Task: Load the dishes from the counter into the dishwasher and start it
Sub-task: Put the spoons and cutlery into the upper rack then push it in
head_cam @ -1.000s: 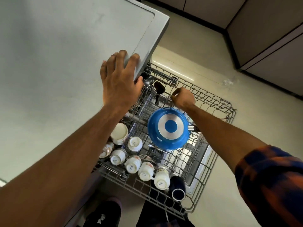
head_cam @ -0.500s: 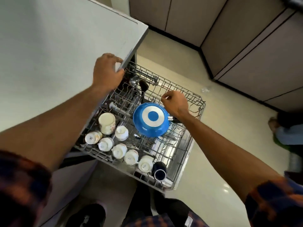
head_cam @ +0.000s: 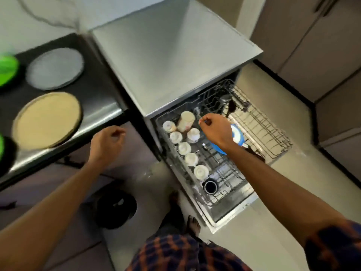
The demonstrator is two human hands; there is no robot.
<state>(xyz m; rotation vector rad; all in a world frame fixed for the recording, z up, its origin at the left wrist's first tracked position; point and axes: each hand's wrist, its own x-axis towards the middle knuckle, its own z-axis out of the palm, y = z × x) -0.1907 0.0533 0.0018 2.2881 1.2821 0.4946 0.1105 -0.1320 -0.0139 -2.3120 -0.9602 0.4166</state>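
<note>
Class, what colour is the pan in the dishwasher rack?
The pan is blue with a white ring; head view.

pan (head_cam: 237, 133) right of cups (head_cam: 184, 148) in rack (head_cam: 273, 137) | plates (head_cam: 46, 120) on counter (head_cam: 101, 106) left of dishwasher (head_cam: 172, 55)

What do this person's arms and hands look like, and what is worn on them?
The left hand and right hand are bare: no gloves, and no watch or rings are visible. Both forearms are uncovered. The right arm has a checked sleeve, dark blue and orange, beginning near the elbow. No left sleeve shows.
</note>
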